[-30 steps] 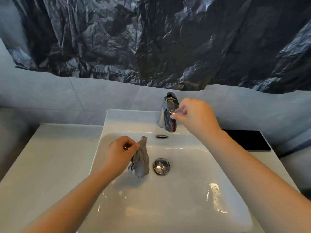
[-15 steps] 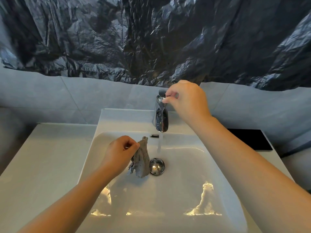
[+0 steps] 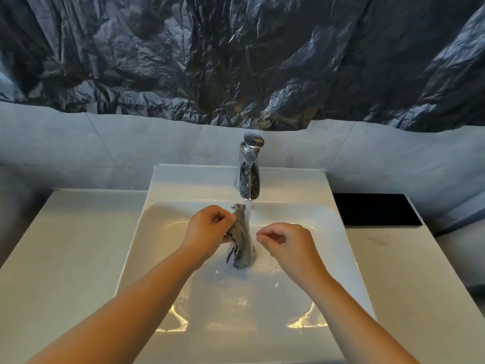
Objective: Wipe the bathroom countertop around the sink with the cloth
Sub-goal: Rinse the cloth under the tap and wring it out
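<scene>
A small grey cloth (image 3: 242, 243) hangs from my left hand (image 3: 210, 230), which pinches its upper edge over the middle of the white sink basin (image 3: 322, 232). Water runs from the chrome tap (image 3: 248, 171) and falls along the cloth's right side. My right hand (image 3: 286, 241) hovers just right of the cloth with loosely curled fingers and holds nothing. The white countertop (image 3: 68, 245) spreads left and right of the basin. The cloth hides the drain.
A flat black rectangle (image 3: 375, 209) lies on the counter at the back right. Grey tiles (image 3: 78, 143) form the wall behind, with crumpled dark plastic sheeting (image 3: 236, 56) hung above them.
My right hand let go of the tap lever and came down beside the cloth. Water is running. My left hand carried the cloth right, under the stream.
</scene>
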`<state>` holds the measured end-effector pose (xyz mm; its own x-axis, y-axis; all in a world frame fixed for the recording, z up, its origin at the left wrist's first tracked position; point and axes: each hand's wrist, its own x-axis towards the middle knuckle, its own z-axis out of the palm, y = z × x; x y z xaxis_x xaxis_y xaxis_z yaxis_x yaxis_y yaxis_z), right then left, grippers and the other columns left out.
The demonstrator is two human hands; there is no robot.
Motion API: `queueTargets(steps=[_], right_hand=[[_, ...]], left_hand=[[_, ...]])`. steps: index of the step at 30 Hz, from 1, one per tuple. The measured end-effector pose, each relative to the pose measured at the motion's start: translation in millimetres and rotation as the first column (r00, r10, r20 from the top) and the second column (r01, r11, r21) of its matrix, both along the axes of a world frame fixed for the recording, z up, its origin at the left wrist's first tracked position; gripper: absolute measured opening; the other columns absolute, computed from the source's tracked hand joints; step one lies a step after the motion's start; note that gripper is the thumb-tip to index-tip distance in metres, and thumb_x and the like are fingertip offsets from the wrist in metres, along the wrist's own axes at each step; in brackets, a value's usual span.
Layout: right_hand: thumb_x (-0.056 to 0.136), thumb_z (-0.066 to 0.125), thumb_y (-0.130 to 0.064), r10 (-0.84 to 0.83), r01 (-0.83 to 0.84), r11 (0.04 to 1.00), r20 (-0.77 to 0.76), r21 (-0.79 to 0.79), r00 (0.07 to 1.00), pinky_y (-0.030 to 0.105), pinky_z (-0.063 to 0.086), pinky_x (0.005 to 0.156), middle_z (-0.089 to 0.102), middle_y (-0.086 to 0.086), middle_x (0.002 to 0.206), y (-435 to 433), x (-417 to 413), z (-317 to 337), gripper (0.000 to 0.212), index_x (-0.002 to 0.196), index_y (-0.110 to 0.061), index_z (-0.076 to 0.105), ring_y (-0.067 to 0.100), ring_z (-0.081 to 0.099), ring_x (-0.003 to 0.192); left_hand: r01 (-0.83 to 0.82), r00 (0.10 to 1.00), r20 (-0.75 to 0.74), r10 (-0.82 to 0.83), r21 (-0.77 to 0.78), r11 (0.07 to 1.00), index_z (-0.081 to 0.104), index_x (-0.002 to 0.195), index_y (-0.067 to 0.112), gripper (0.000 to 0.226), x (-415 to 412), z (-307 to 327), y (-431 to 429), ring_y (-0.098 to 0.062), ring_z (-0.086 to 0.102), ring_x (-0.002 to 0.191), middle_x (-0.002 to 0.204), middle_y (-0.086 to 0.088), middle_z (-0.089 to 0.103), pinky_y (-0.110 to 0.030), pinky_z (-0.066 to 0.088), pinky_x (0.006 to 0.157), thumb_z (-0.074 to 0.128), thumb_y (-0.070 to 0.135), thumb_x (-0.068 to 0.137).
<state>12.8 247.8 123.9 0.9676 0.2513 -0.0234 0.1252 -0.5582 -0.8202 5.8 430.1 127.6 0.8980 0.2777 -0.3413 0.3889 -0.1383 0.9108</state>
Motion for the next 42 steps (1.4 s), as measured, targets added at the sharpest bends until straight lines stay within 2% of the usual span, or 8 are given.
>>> queueTargets(steps=[5, 15, 22, 27, 31, 35, 39, 42], right_hand=[[0.082, 0.072, -0.023, -0.019, 0.024, 0.997, -0.055, 0.077, 0.998, 0.008, 0.048, 0.069, 0.071, -0.015, 0.084, 14, -3, -9, 0.011, 0.092, -0.024, 0.076, -0.003, 0.063, 0.077], [0.082, 0.067, -0.018, -0.026, 0.025, 0.998, 0.009, 0.05, 1.0, 0.013, 0.049, 0.061, 0.07, -0.01, 0.073, 23, 4, -13, 0.008, 0.081, -0.02, 0.075, 0.003, 0.062, 0.069], [0.084, 0.065, -0.013, 0.002, 0.003, 0.992, -0.046, 0.124, 0.999, 0.008, 0.044, 0.061, 0.068, -0.007, 0.072, 14, 11, -5, 0.012, 0.074, -0.019, 0.071, 0.0, 0.059, 0.068], [0.086, 0.063, -0.013, 0.014, -0.001, 0.981, -0.066, 0.194, 0.998, 0.011, 0.047, 0.067, 0.066, -0.008, 0.073, 15, 16, 6, 0.017, 0.072, -0.021, 0.066, -0.001, 0.058, 0.069], [0.089, 0.056, -0.016, 0.043, 0.014, 0.964, -0.207, 0.267, 0.977, 0.043, 0.056, 0.081, 0.065, 0.0, 0.073, 18, 22, 5, 0.016, 0.075, -0.02, 0.064, 0.014, 0.061, 0.072], [0.095, 0.045, -0.02, 0.045, 0.021, 0.971, -0.265, 0.24, 0.963, 0.034, 0.049, 0.051, 0.056, 0.004, 0.073, 18, 25, 10, 0.019, 0.081, -0.02, 0.059, 0.02, 0.052, 0.063], [0.098, 0.042, -0.018, 0.055, 0.006, 0.977, -0.278, 0.212, 0.959, 0.015, 0.036, 0.041, 0.049, -0.004, 0.07, 16, 32, 11, 0.021, 0.083, -0.019, 0.057, 0.011, 0.046, 0.059], [0.098, 0.046, -0.019, 0.039, 0.011, 0.979, -0.237, 0.206, 0.971, 0.01, 0.034, 0.045, 0.052, -0.01, 0.07, 15, 40, 15, 0.019, 0.086, -0.021, 0.061, 0.005, 0.048, 0.061]], left_hand=[[-0.088, 0.996, -0.032, 0.084, -0.166, 0.982, 0.064, 0.088, -0.002, 0.014, 5, 4, -7, -0.026, 0.072, 0.074, 0.083, -0.018, 0.072, -0.032, 0.06, 0.07, 0.06, 0.01, 0.092], [-0.091, 0.996, -0.025, 0.088, -0.168, 0.982, 0.066, 0.08, 0.002, 0.016, 9, 4, -4, -0.024, 0.073, 0.073, 0.082, -0.017, 0.073, -0.032, 0.06, 0.072, 0.068, 0.017, 0.087], [0.079, 0.993, 0.041, -0.109, 0.45, 0.89, 0.064, 0.068, 0.014, 0.034, 1, 5, 15, -0.013, 0.057, 0.071, 0.077, 0.003, 0.063, -0.025, 0.044, 0.057, 0.075, 0.045, 0.075], [0.115, 0.98, 0.096, -0.173, 0.433, 0.894, 0.061, 0.071, 0.012, 0.037, -1, 9, 19, -0.012, 0.052, 0.059, 0.065, 0.004, 0.058, -0.023, 0.039, 0.053, 0.069, 0.047, 0.08], [0.198, 0.965, 0.063, -0.256, 0.471, 0.86, 0.058, 0.075, 0.01, 0.038, 1, 9, 17, -0.016, 0.048, 0.057, 0.062, -0.001, 0.055, -0.027, 0.039, 0.054, 0.058, 0.046, 0.088], [0.304, 0.943, -0.004, -0.332, 0.415, 0.858, 0.064, 0.082, 0.01, 0.05, 4, 13, 18, -0.015, 0.051, 0.064, 0.071, -0.003, 0.059, -0.027, 0.04, 0.06, 0.053, 0.059, 0.085], [0.639, 0.756, -0.257, -0.603, 0.493, 0.591, 0.062, 0.091, 0.02, 0.034, 5, 16, 24, -0.015, 0.058, 0.075, 0.085, 0.0, 0.061, -0.026, 0.046, 0.061, 0.064, 0.053, 0.082], [0.674, 0.681, -0.318, -0.659, 0.625, 0.394, 0.055, 0.086, 0.025, 0.022, 7, 14, 22, -0.014, 0.052, 0.075, 0.086, 0.002, 0.057, -0.026, 0.038, 0.06, 0.057, 0.047, 0.089]])
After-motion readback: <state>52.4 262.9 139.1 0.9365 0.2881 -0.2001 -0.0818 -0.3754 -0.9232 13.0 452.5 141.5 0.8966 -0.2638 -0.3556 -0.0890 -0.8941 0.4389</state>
